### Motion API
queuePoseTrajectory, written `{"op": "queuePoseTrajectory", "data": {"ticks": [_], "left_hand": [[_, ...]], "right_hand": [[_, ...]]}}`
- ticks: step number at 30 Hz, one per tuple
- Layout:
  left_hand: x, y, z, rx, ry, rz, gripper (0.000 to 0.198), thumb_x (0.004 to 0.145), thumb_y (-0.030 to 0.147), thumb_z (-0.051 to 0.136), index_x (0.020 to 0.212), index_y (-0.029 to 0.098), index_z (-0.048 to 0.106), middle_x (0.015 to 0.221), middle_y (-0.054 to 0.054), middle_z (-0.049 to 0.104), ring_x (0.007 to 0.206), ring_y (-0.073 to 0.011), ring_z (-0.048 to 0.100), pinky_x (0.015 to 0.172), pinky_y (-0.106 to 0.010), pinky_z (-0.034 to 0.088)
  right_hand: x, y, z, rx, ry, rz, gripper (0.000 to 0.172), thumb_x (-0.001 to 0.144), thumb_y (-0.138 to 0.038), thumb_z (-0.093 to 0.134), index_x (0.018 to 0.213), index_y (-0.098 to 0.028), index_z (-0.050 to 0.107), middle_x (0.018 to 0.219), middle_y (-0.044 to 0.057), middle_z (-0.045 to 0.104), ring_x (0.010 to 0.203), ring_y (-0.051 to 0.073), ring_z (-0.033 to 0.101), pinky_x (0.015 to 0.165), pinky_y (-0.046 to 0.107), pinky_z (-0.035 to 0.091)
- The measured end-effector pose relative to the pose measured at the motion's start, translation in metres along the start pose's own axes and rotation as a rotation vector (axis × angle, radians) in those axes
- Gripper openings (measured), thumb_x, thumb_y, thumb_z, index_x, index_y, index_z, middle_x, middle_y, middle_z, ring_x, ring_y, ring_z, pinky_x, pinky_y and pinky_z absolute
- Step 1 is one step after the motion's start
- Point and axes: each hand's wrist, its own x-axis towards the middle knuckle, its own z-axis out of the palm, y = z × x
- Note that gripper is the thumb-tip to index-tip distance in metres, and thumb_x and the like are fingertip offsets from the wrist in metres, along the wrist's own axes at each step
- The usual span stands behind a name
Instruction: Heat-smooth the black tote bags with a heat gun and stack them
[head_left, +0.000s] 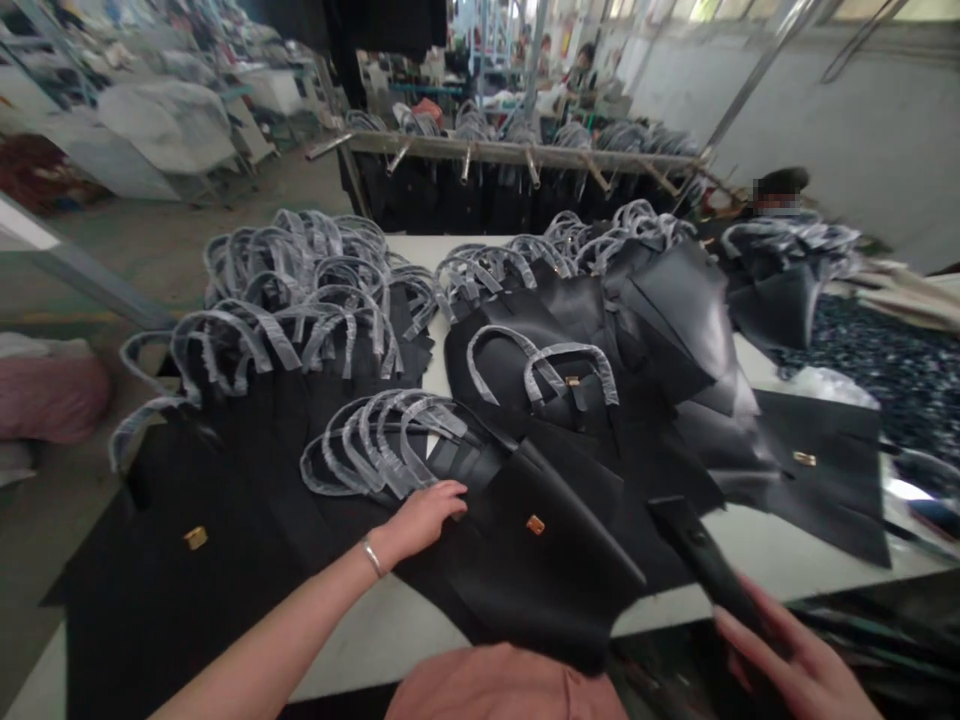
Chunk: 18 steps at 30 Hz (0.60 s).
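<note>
A white table (757,555) is covered with several flat black leather handbags whose handles are wrapped in clear film. My left hand (424,515) rests, fingers curled, on the upper edge of the nearest black bag (540,570), beside its gold clasp (535,524) and next to a fan of wrapped handles (375,445). At the lower right, my right hand (795,665) grips a long narrow black leather strap piece (701,560) that points up toward the bags. A silver bracelet sits on my left wrist.
More bags lie stacked at left (247,420) and centre (570,380). A metal rack (517,155) hung with bags stands behind the table. Another person (780,190) sits at the far right. A dark speckled pile (892,370) lies right; a pink bundle (49,395) sits on the floor left.
</note>
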Motion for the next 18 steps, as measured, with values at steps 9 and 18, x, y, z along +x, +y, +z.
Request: {"op": "queuePoseTrajectory", "data": {"ticks": [9, 18], "left_hand": [[0.024, 0.020, 0.022, -0.091, 0.205, -0.287, 0.022, 0.072, 0.034, 0.080, 0.087, 0.024, 0.069, 0.114, -0.003, 0.053, 0.106, -0.0215, 0.050, 0.088, -0.033, 0.045], [0.031, 0.004, 0.028, -0.212, 0.167, -0.288, 0.008, 0.076, 0.030, 0.077, 0.079, 0.025, 0.071, 0.099, -0.001, 0.052, 0.098, -0.0182, 0.049, 0.081, -0.027, 0.043]], "right_hand": [[0.011, -0.072, 0.126, -0.229, -0.588, -0.145, 0.067, 0.078, -0.048, 0.059, 0.139, -0.022, 0.051, 0.082, 0.003, 0.071, 0.055, 0.017, 0.059, 0.052, 0.027, 0.047], [0.018, -0.092, 0.176, -0.293, -0.761, -0.120, 0.064, 0.083, -0.038, 0.056, 0.143, -0.016, 0.045, 0.066, -0.001, 0.063, 0.046, 0.011, 0.049, 0.047, 0.023, 0.038]]}}
